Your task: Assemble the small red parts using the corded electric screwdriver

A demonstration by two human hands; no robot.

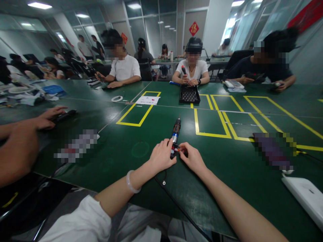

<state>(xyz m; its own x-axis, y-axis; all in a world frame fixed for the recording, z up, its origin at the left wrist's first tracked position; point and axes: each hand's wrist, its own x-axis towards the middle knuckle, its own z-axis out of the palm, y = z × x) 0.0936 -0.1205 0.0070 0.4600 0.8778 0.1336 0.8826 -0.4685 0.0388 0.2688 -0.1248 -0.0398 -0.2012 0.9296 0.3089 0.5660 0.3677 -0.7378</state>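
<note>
On the green table in front of me lies an electric screwdriver (176,130) with its inner parts bare, a blue and silver motor section among them. Its bit points away from me. My left hand (163,155) is closed over its near end from the left. From the right, my right hand (192,157) pinches at a small orange-red part (177,150) on the screwdriver's side; the fingertips partly hide it. A black cord (174,199) runs from under my left hand towards my lap, and a small metal ring terminal (164,183) lies beside it.
Across the table a person (193,64) holds a red and black tool over a black tray (189,94). A co-worker's hands (47,119) reach in from the left. A white sheet (148,100), yellow tape outlines (213,135) and a white power bank (305,198) lie around.
</note>
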